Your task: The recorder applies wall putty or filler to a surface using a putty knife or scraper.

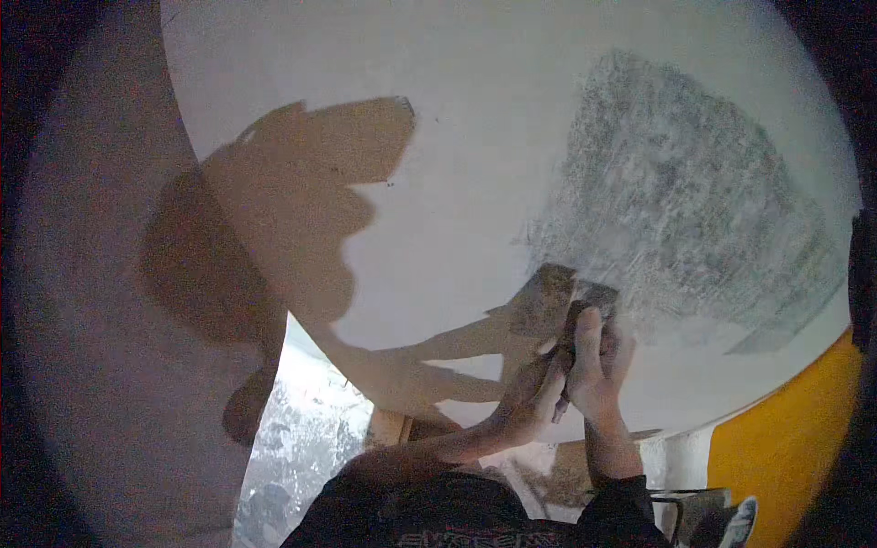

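One tool point(579, 321) held up between two hands, at the lower left edge of a single grey patch point(681, 183)

At far left is one grey wall point(100, 301); a single large brown shadow point(283, 219) spreads across it and onto the white panel point(457, 247). Below, one bright mottled surface point(315, 434) shows between wall and panel. The left sleeve point(388, 470), first of two dark ones, leads to the left hand point(532, 388): its fingers are bunched against the tool's handle from the left, and whether they close round it cannot be told. The tool sits just right of these fingers, its dark blade uppermost, seemingly against the panel, its handle end dropping between the wrists. The right hand point(603, 365) clasps the handle from the right, thumb straight up along it. Beyond the right sleeve point(621, 502) stand one black frame point(681, 498) and one yellow sheet point(776, 420).
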Demonstrator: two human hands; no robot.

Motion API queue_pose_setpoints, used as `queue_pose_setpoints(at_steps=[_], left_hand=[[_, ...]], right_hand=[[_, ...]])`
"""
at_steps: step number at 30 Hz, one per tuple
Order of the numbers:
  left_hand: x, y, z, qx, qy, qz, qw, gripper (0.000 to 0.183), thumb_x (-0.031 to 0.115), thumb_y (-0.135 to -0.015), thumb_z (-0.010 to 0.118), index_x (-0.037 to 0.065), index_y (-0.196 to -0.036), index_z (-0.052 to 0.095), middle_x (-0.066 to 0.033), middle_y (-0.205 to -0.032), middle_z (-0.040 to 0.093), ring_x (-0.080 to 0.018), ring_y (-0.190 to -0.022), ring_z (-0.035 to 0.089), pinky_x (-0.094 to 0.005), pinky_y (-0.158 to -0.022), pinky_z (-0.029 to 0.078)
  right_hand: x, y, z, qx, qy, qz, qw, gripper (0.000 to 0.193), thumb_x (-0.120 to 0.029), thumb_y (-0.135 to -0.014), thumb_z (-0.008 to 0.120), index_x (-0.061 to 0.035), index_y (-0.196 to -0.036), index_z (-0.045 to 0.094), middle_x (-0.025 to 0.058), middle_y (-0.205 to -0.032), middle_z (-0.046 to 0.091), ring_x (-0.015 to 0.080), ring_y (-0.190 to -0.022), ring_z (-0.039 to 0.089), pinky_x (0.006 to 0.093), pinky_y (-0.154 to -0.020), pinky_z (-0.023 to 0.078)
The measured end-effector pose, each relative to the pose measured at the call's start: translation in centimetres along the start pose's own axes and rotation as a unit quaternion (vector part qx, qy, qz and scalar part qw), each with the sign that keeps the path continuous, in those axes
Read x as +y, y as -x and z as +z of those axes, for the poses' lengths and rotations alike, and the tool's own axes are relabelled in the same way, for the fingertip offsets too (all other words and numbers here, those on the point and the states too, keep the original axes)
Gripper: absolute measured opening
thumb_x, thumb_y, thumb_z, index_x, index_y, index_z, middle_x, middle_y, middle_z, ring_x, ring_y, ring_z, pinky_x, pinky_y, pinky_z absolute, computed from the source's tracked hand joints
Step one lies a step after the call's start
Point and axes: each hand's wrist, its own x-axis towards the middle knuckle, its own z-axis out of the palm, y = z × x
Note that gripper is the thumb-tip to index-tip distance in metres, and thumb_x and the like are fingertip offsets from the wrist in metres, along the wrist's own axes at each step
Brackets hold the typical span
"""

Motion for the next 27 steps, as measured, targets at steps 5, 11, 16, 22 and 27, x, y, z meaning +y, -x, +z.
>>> queue_pose_setpoints(at_steps=[5, 11, 16, 22, 27], left_hand=[[-3.4, 1.9, -1.7, -0.003, -0.122, 0.064, 0.990, 0.042, 0.035, -0.096, 0.033, -0.001, -0.113, 0.045, -0.0093, -0.072, 0.052, -0.0189, -0.064, 0.054, -0.0325, -0.060, 0.043], [-3.9, 2.1, -5.0, 0.070, -0.181, 0.036, 0.980, 0.029, 0.027, -0.089, 0.052, 0.000, -0.100, 0.051, -0.0126, -0.083, 0.056, -0.0229, -0.078, 0.056, -0.0356, -0.072, 0.044], [-1.1, 0.8, -5.5, 0.114, -0.300, 0.230, 0.919, 0.031, 0.028, -0.079, 0.067, 0.003, -0.094, 0.056, -0.0115, -0.079, 0.060, -0.0234, -0.069, 0.061, -0.0331, -0.062, 0.047], [-0.7, 0.1, -7.5, 0.108, -0.417, 0.395, 0.812, 0.038, 0.024, -0.072, 0.073, 0.004, -0.102, 0.060, -0.0095, -0.089, 0.064, -0.0250, -0.073, 0.063, -0.0336, -0.063, 0.049], [-0.7, 0.2, -8.4, 0.093, -0.424, 0.389, 0.813, 0.040, 0.025, -0.071, 0.073, 0.005, -0.104, 0.061, -0.0092, -0.090, 0.065, -0.0234, -0.073, 0.064, -0.0315, -0.061, 0.050]], right_hand=[[0.8, 2.7, 1.0, 0.018, -0.036, 0.010, 0.999, 0.023, -0.021, -0.096, 0.040, 0.0003, -0.098, 0.049, 0.0014, -0.067, 0.052, 0.0057, -0.055, 0.047, 0.0216, -0.048, 0.039], [3.3, 3.4, 1.4, 0.036, -0.008, 0.106, 0.994, 0.024, -0.023, -0.096, 0.040, -0.0010, -0.089, 0.047, 0.0036, -0.055, 0.051, 0.0077, -0.042, 0.046, 0.0231, -0.038, 0.036], [4.5, 3.0, 3.1, 0.113, 0.063, 0.047, 0.991, 0.025, -0.022, -0.094, 0.044, -0.0011, -0.082, 0.050, 0.0056, -0.056, 0.052, 0.0105, -0.041, 0.048, 0.0279, -0.040, 0.038], [2.9, 2.5, 3.1, 0.095, 0.101, 0.079, 0.987, 0.021, -0.016, -0.094, 0.046, -0.0001, -0.082, 0.051, 0.0025, -0.052, 0.050, 0.0071, -0.041, 0.047, 0.0227, -0.037, 0.036], [1.9, 1.8, 2.7, 0.106, 0.102, 0.033, 0.989, 0.021, -0.019, -0.094, 0.044, -0.0003, -0.086, 0.051, 0.0038, -0.052, 0.051, 0.0080, -0.037, 0.046, 0.0218, -0.035, 0.035]])
